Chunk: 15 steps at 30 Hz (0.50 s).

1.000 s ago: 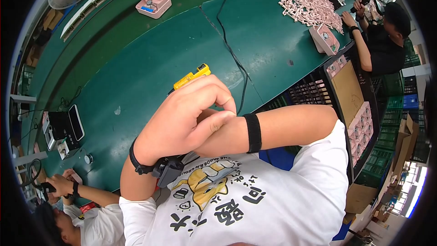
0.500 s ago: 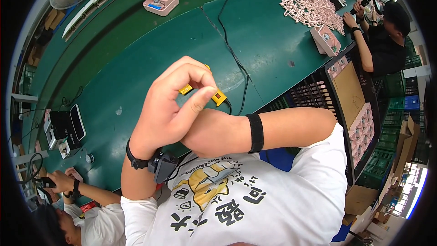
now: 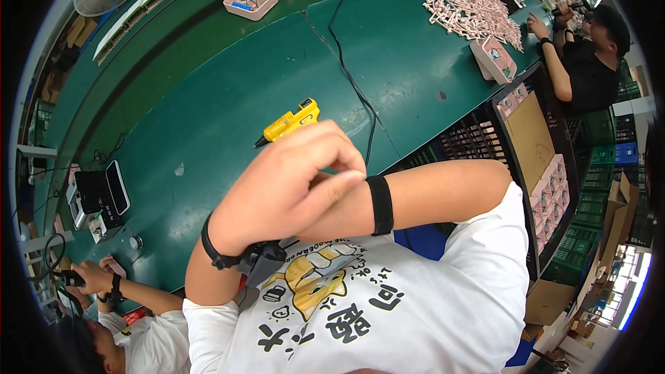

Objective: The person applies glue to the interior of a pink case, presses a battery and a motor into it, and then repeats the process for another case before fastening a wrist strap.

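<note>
My left hand (image 3: 294, 183) is crossed over my right forearm. Its fingers are curled, and the thumb tip meets them at the edge of a black strap (image 3: 382, 204) round my right wrist. Whether anything lies between those fingertips cannot be made out. Beneath it, my right hand (image 3: 338, 216) is mostly covered by the left, and its fingers are hidden. Just beyond my hands a yellow glue gun (image 3: 292, 121) with a black tip lies on the green table (image 3: 208, 125). On my left wrist a black device (image 3: 264, 263) is strapped.
A heap of pale pink parts (image 3: 474, 14) lies at the far right, near a pink box (image 3: 493, 61). Another pink box (image 3: 251, 1) stands at the back. A black cable (image 3: 350, 76) crosses the table. At right is a black crate (image 3: 502, 131). Co-workers sit at both sides.
My left hand has moved right and nearer to me, along the right forearm to the wrist strap. More of the yellow glue gun now shows beyond it.
</note>
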Motion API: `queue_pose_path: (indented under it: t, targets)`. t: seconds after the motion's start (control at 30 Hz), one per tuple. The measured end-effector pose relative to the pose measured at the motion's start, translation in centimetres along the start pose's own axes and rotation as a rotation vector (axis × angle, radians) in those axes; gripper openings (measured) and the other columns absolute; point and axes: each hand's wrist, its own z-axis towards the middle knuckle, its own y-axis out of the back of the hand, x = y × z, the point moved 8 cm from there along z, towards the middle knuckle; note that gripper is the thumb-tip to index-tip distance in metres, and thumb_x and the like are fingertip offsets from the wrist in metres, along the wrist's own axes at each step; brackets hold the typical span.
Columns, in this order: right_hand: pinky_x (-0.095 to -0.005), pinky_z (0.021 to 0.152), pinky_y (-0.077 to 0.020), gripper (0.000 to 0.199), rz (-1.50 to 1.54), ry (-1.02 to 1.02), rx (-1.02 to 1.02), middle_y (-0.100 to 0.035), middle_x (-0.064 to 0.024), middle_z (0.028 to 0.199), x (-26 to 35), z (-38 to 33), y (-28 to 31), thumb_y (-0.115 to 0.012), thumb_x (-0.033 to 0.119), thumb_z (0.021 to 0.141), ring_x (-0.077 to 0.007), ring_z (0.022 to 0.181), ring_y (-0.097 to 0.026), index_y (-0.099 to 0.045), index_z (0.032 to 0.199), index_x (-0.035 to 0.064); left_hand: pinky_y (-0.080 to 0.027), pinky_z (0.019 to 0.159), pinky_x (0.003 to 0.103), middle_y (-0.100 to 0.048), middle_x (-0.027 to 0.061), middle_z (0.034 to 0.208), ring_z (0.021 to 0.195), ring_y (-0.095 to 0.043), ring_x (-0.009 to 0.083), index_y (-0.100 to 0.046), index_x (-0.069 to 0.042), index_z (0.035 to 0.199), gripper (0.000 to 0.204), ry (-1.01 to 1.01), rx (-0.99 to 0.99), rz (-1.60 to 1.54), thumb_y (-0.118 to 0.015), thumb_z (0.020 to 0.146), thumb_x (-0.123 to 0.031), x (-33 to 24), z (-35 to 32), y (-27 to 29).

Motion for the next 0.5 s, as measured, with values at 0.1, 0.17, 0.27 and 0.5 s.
queue_pose_path:
  t: [0.1,0.17,0.27,0.5]
  targets:
    - [-0.0445,0.089,-0.0583,0.024,0.0,-0.014,0.005,-0.074,-0.0189,0.118,-0.9,0.9,-0.2,-0.068,0.009,0.096,-0.0315,0.107,-0.073,-0.074,0.117,0.0011,-0.056,0.083,0.038,-0.072,0.0099,0.1,0.094,-0.07,0.0278,-0.074,-0.003,0.102,0.008,-0.042,0.108,0.111,-0.078,0.096,-0.002,-0.4,-0.1,-1.5]
    - [-0.0443,0.09,-0.0582,0.024,0.001,-0.028,0.011,-0.074,-0.0188,0.118,-0.8,0.3,-0.6,-0.067,0.009,0.096,-0.0312,0.108,-0.073,-0.074,0.118,0.0012,-0.056,0.082,0.039,-0.072,0.0098,0.1,0.093,-0.07,0.0281,-0.074,-0.003,0.102,0.008,-0.038,0.118,0.114,-0.079,0.095,-0.002,-0.6,-0.2,-1.6]
    - [-0.044,0.09,-0.0579,0.024,0.009,-0.044,0.026,-0.073,-0.0186,0.119,-1.9,1.1,-1.0,-0.067,0.009,0.097,-0.0307,0.109,-0.072,-0.073,0.119,0.0013,-0.056,0.082,0.039,-0.071,0.0097,0.099,0.093,-0.07,0.0288,-0.075,-0.003,0.102,0.01,-0.022,0.13,0.125,-0.08,0.094,-0.003,-0.7,-0.5,-1.6]
    - [-0.0434,0.092,-0.0574,0.024,0.023,-0.082,0.046,-0.072,-0.0183,0.121,-3.2,1.7,-1.8,-0.066,0.009,0.099,-0.0296,0.111,-0.071,-0.072,0.121,0.0016,-0.055,0.081,0.041,-0.068,0.0099,0.098,0.092,-0.067,0.0308,-0.07,-0.004,0.099,0.012,-0.028,0.154,0.246,-0.081,0.093,-0.004,-1.5,-0.6,-1.9]
